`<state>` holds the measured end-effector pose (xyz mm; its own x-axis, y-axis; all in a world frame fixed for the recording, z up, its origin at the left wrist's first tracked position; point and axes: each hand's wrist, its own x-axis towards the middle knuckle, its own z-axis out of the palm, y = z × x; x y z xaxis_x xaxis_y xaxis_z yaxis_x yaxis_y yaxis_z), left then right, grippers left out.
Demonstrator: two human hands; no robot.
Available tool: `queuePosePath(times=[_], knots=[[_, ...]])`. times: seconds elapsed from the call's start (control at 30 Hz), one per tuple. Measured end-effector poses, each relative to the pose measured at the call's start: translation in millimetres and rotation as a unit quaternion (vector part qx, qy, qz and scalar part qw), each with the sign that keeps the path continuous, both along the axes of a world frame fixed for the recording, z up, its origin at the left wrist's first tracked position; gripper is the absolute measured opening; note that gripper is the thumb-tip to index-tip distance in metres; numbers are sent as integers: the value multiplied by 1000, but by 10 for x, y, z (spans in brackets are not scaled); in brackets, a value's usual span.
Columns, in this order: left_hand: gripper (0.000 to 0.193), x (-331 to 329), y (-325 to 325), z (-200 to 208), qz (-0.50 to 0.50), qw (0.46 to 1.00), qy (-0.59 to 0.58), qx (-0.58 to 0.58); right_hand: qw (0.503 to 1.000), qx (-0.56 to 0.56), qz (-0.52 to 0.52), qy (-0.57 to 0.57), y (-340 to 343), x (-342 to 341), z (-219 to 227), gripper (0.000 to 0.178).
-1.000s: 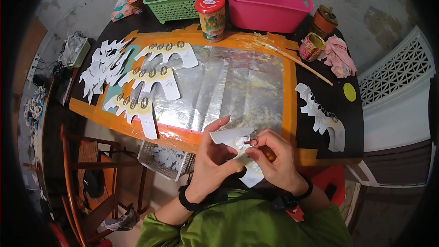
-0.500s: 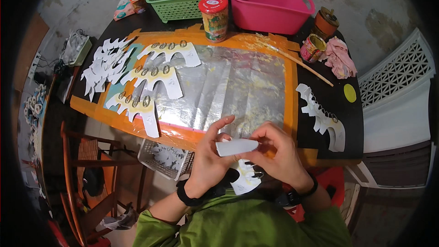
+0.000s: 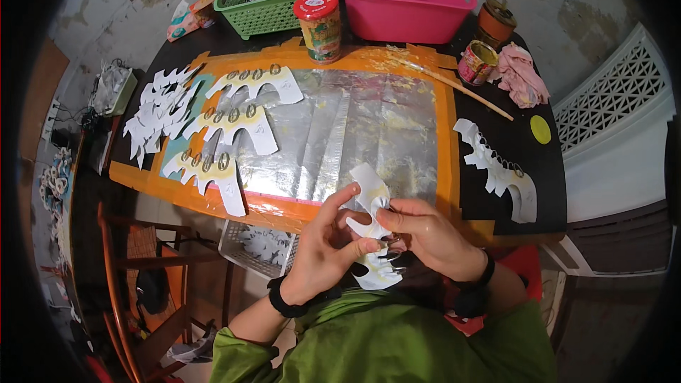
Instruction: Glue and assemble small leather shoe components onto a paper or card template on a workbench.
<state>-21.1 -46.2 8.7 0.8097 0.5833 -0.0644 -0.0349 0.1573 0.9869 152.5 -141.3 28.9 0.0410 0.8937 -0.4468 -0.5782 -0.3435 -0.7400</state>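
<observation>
Between my hands is a white comb-shaped cutout [image 3: 367, 183] with yellowish smears, probably paper or thin sheet, held lengthwise toward me. Several metal rings are partly visible along its right side. My left hand [image 3: 317, 252] grips the left edge, thumb across the middle and index finger raised near the upper part. My right hand [image 3: 425, 232] pinches the right edge between thumb and fingers. Three similar cutouts, the nearest one [image 3: 213, 176] among them, lie at left, each with rings along its smeared edge. A folded cutout with a row of rings [image 3: 507, 179] rests at right.
A pile of white cutouts [image 3: 159, 110] lies far left. Orange tape [image 3: 445, 142] borders a silvery sheet [image 3: 386, 128]. Behind stand a green basket [image 3: 262, 18], a pink tub [image 3: 404, 10] and a red-lidded jar [image 3: 319, 28]. A brush [image 3: 468, 93], tin [image 3: 478, 64] and pink cloth [image 3: 520, 78] are at right.
The cutout in my hands has turned from nearly edge-on to showing its smeared, toothed face, with its upper end now farther up. My right hand has shifted its grip along the edge.
</observation>
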Motion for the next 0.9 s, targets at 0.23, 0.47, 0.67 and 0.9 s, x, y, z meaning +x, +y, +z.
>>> queuePosePath(times=[0.23,0.47,0.67,0.9], knots=[[64,75,25,-36,28,971,-87,-219,995,-8,30,-90,33,155,12,55],[39,143,8,101,102,939,-109,-308,972,141,4,-187,-6,-10,-6,20],[35,92,13,103,57,918,-64,-387,943,177,-33,-281,-3,-35,-34,18],[37,38,45,16,30,942,-42,-332,916,207,-8,-345,16,-1,-34,18]])
